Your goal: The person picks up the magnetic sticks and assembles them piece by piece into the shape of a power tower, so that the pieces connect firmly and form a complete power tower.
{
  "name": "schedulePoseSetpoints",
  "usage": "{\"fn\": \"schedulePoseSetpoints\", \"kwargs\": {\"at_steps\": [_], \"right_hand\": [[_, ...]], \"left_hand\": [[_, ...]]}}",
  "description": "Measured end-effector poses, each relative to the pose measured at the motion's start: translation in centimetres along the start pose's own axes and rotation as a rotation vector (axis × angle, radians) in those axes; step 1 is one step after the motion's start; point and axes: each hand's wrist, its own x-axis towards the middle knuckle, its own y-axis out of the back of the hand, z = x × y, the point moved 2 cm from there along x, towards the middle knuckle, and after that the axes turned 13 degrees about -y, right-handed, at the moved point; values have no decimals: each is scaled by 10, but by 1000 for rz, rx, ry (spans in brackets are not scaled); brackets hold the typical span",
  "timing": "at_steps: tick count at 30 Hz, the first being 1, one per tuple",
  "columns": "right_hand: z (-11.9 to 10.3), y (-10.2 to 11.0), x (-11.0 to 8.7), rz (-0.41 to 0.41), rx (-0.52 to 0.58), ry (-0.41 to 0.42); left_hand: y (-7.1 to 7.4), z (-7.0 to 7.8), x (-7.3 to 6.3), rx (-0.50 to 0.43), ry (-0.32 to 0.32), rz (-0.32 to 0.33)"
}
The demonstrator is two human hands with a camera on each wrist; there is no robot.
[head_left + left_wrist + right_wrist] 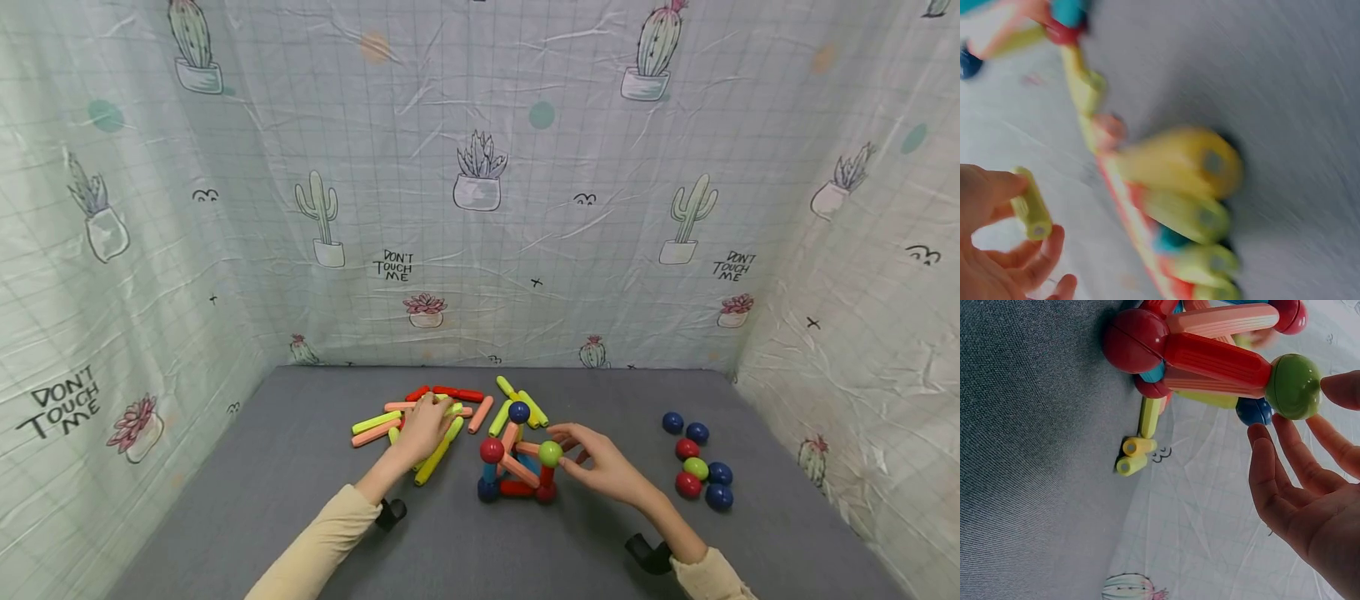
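Observation:
My left hand is above a pile of coloured rods. In the left wrist view it pinches a short yellow-green rod between thumb and fingers. To the right stands a frame of rods and balls, with a red ball, a dark blue ball and a green ball at its upper corners. Thumb and fingertips of my right hand hold the green ball, which sits on a red rod. Salmon rods link the upper balls. A red rod lies along the base.
Loose rods lie behind and left of the frame, among them a salmon rod and a long yellow rod. Several loose balls, including a red ball, are at the right of the grey table. A patterned curtain surrounds the table.

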Motion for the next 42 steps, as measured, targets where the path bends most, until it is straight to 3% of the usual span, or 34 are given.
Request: {"fn": "schedulePoseSetpoints", "kwargs": {"at_steps": [6,8,11,13,15,23,34,39,42], "right_hand": [[0,-1,0,10,-14,25],[0,-1,1,10,-11,31],[1,-3,1,13,-5,41],[1,-4,2,13,0,46],[2,-4,2,14,1,52],[3,-7,2,22,5,53],[7,-4,2,7,-4,6],[8,-3,0,1,-1,20],[9,-4,0,-11,9,11]], "left_hand": [[25,49,4,-346,-186,204],[28,63,4,-475,-247,207],[28,79,4,-544,-349,181],[25,85,3,-511,-400,162],[21,87,2,-466,-412,153],[14,90,-2,-395,-344,102],[6,101,5,-52,-380,34],[2,102,3,-20,-378,37],[3,101,0,-62,-340,62]]}}
